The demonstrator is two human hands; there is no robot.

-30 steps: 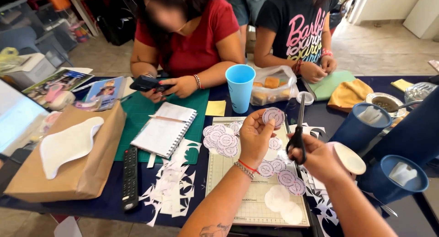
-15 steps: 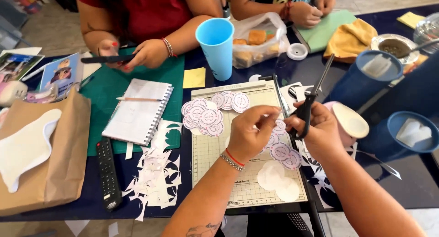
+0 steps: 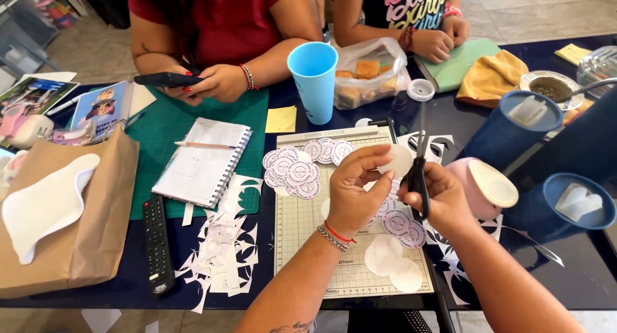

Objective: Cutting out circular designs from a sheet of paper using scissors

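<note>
The left hand (image 3: 352, 190) pinches a white paper circle (image 3: 396, 159) — the right hand (image 3: 434, 201) grips black scissors (image 3: 418, 172) — above the paper cutter (image 3: 308, 230).

— What can't you make out here?

— The scissors (image 3: 419, 172): the handles are buried in the right hand (image 3: 437, 201), so only the blades show. The paper disc (image 3: 397, 159) is partly behind the left hand (image 3: 352, 192) at its fingertips.

— And the round stickers (image 3: 292, 169)?

— Their print is too small to tell. The hands also cover part of the paper cutter (image 3: 302, 236), and both people across the surface (image 3: 565, 275) are cut off by the top edge.
</note>
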